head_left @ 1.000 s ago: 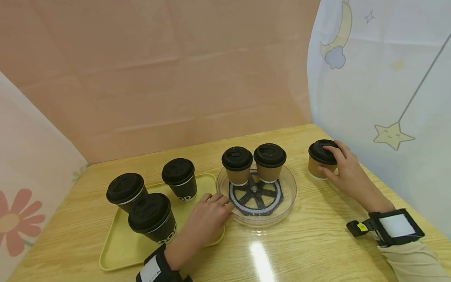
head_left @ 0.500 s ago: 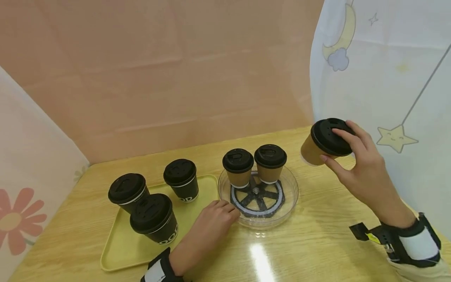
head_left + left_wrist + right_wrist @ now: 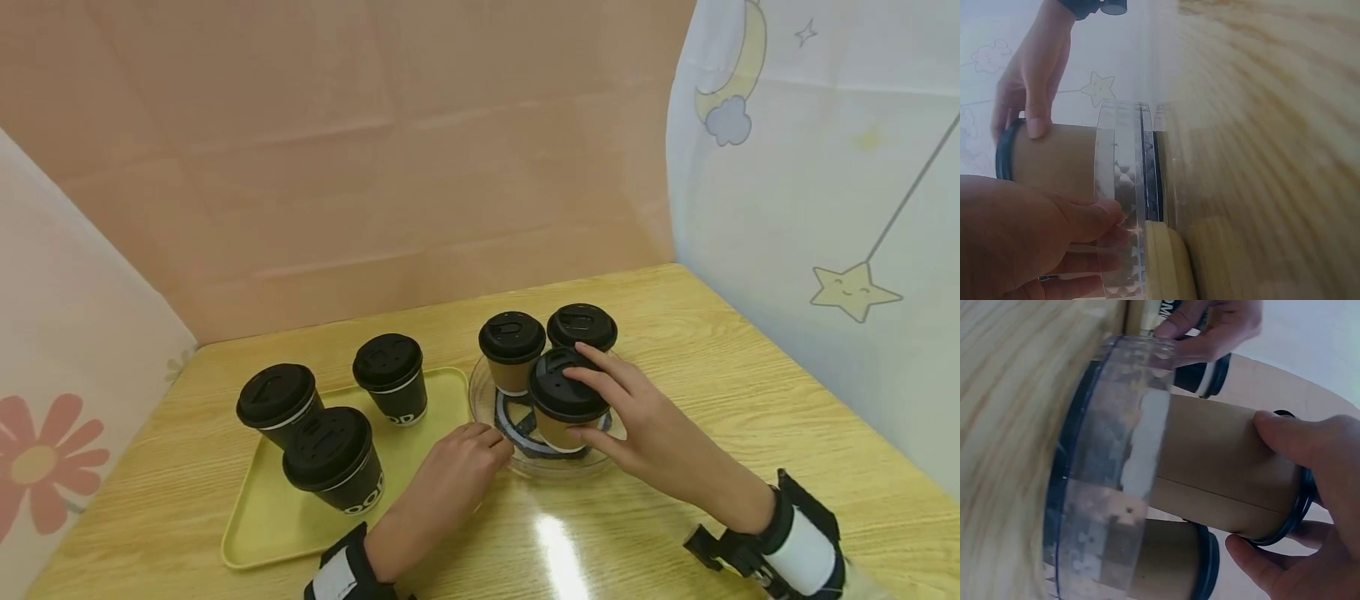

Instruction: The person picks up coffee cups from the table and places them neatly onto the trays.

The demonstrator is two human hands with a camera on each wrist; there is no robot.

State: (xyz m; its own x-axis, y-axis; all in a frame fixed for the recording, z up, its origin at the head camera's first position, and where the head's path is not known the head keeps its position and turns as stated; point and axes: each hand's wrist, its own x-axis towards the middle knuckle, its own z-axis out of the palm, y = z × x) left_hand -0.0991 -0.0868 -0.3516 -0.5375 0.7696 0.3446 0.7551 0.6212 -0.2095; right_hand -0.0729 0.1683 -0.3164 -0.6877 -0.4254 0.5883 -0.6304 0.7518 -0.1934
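Note:
My right hand [image 3: 652, 429] grips a brown paper coffee cup [image 3: 552, 431] by its black lid and upper side, fingers over the lid and thumb on the wall. The cup stands upright over the front of a clear round turntable tray [image 3: 551, 472]; in the right wrist view its lower end is within the tray's clear wall [image 3: 1116, 487]. Two more lidded brown cups [image 3: 510, 375] stand at the tray's back. My left hand [image 3: 453, 471] pinches the tray's rim at its front left, thumb and fingers on either side of the clear wall [image 3: 1119, 150] in the left wrist view.
Left of the turntable lies a yellow tray [image 3: 251, 537] bearing a black lidded cup [image 3: 397, 400] at its back right and two others [image 3: 345, 483] at its left. Cloth-covered walls [image 3: 787, 192] border the wooden table [image 3: 750, 375] at the back and sides.
The right hand has lifted the brown cup off the table at the right, carried it left and lowered it over the turntable's front. The left hand keeps its place at the rim.

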